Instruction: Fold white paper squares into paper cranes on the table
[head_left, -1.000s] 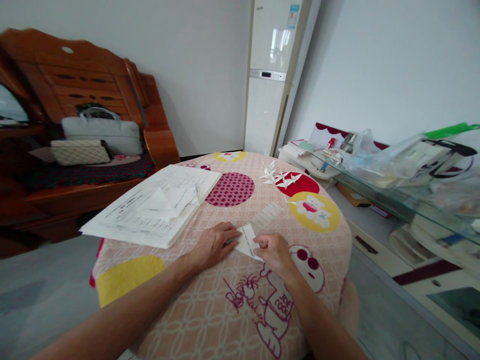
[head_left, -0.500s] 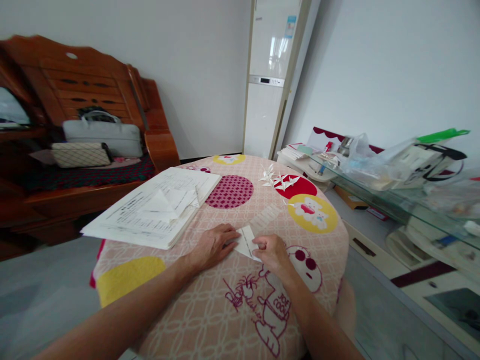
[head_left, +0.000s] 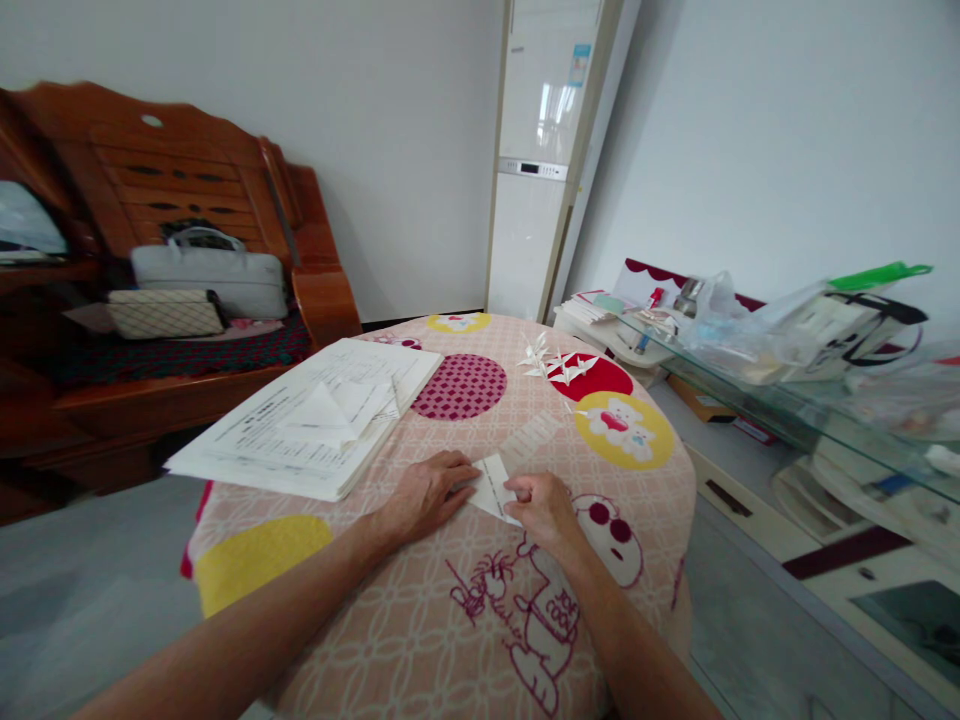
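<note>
View from above of a round worktop [head_left: 420, 620] covered by a pink cloth printed with coloured circles and cartoon figures. Two bare forearms reach in from the bottom edge, and the hands lie close together near the middle of the worktop, with a small folded paper [head_left: 491, 484] between them. The white paper lies flat on the cloth with one corner pointing away from the person. The left hand [head_left: 426, 493] lies palm down, its fingers spread open and the fingertips pressing on the paper's left side. The right hand [head_left: 543, 508] is curled loosely, its fingertips on the paper's right edge; whether it pinches that edge or only presses on it cannot be told. Just beyond the paper lies a pale slip of paper [head_left: 529, 437]. Further back, on a red circle of the cloth, sits a cluster of small white paper cranes [head_left: 556, 361]. To the left, a thick stack of printed sheets [head_left: 259, 440] rests on the worktop with more folded white pieces on top. Behind it stands a dark wooden bench [head_left: 187, 160] holding a grey bag [head_left: 210, 283] and a quilted bag [head_left: 166, 313]. A tall white air conditioner [head_left: 541, 150] stands in the room's corner. On the right, a glass shelf [head_left: 787, 405] carries clear plastic bags [head_left: 750, 325].
</note>
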